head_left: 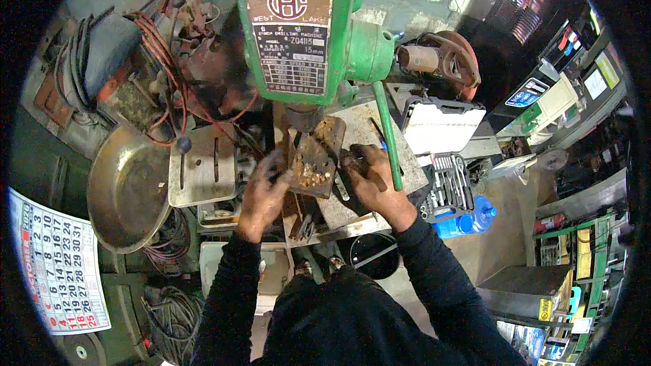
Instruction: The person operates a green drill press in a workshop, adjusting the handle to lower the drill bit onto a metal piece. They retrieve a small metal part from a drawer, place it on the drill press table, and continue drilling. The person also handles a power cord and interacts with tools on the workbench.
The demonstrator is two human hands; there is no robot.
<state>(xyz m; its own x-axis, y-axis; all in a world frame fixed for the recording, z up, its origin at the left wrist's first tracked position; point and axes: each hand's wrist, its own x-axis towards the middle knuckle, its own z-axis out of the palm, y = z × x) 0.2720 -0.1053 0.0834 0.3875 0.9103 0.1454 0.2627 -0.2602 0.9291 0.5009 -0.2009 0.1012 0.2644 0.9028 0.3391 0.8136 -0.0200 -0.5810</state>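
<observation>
Under the green bench drill [366,54] and its dark chuck, a rusty metal block [316,163] sits tilted, with pale chips on its top. My left hand [268,186] is beside the block's left side, fingers apart and bent, thumb at its edge; whether it grips is unclear. My right hand [373,179] is at the block's right side with fingers curled and darkened; what they hold, if anything, is unclear. A pale metal board [407,179] lies beneath on the right, and a slotted plate [201,186] is at the left.
A large metal bowl [122,190] and cables hang at left. The green feed lever [386,142] angles down near my right hand. An open socket set [447,183], blue bottles [483,213], a chop saw [458,61] and a black bucket [373,264] surround the bench.
</observation>
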